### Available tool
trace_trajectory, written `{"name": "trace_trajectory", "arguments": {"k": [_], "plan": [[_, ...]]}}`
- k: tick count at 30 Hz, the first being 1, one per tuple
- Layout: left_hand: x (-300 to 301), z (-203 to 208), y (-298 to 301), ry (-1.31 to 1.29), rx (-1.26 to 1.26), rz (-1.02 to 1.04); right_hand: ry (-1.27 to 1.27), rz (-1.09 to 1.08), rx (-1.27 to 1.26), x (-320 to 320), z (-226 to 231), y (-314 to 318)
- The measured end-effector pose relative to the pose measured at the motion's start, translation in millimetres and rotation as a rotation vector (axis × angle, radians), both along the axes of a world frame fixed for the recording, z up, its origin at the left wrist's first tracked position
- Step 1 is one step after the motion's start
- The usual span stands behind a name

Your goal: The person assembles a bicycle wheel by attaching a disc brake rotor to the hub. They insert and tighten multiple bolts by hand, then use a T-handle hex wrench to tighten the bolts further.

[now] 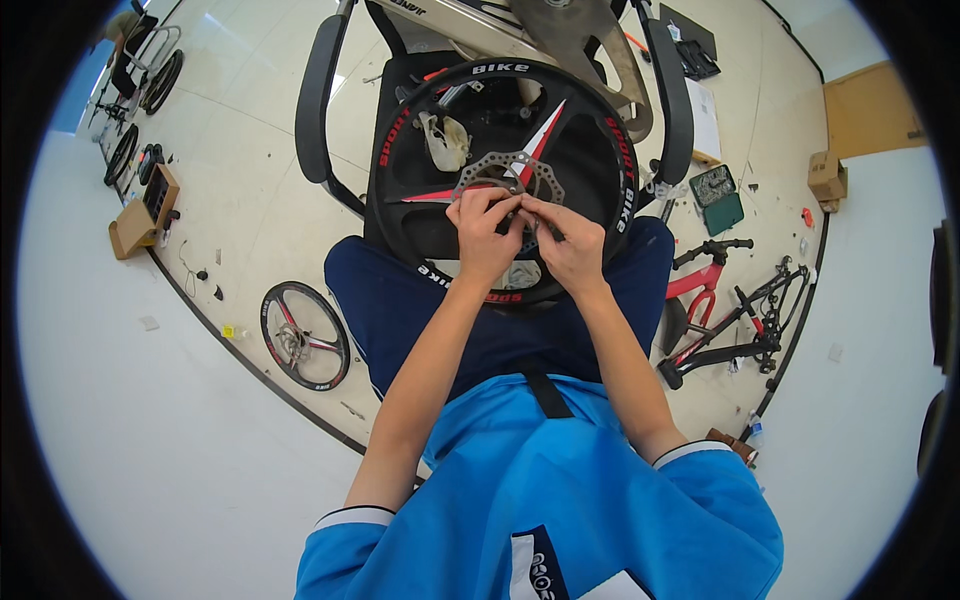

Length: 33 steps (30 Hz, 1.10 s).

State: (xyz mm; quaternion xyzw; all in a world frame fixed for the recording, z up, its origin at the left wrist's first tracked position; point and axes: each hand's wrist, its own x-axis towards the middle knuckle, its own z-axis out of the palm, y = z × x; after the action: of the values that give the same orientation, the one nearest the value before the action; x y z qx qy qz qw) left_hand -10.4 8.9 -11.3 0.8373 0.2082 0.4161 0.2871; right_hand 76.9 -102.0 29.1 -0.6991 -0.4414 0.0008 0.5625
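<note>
A black bicycle wheel [543, 135] with red-and-white spokes lies flat across my lap and the black chair seat [398, 72] in front of me. A perforated metal brake disc [548, 178] sits at the wheel's middle. My left hand [484, 238] is closed over the disc's near side, thumb and fingertips pinched by the hub. Beside it, fingertips almost meeting, my right hand [572, 247] is pinched too. Whatever lies between the fingertips is too small and covered to make out. Through the wheel's opening shows a crumpled pale cloth or glove [446, 142].
Chair armrests [318, 100] flank the wheel, and a grey metal frame [600, 50] stands beyond. On the left floor lie another wheel [304, 336] and an opened cardboard box [140, 222]. To the right are a red-and-black bicycle frame [708, 350] and a green case [718, 205] of small parts.
</note>
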Motion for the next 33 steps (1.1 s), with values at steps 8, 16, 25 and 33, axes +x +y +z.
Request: {"name": "trace_trajectory", "arguments": {"k": [8, 16, 25, 33], "plan": [[0.8, -2.7, -0.2, 0.027, -0.031, 0.006, 0.065, -0.008, -0.088, 6.9, 7.8, 2.5], [2.7, 4.6, -5.8, 0.019, -0.018, 0.020, 0.006, -0.022, -0.019, 0.0, -2.2, 2.7], [5.5, 2.1, -3.8, -0.011, -0.077, 0.016, 0.035, 0.034, -0.009, 5.5, 19.1, 6.3], [2.1, 9.9, -8.3, 0.006, -0.083, 0.010, 0.068, 0.028, -0.029, 3.1, 7.2, -2.4]]}}
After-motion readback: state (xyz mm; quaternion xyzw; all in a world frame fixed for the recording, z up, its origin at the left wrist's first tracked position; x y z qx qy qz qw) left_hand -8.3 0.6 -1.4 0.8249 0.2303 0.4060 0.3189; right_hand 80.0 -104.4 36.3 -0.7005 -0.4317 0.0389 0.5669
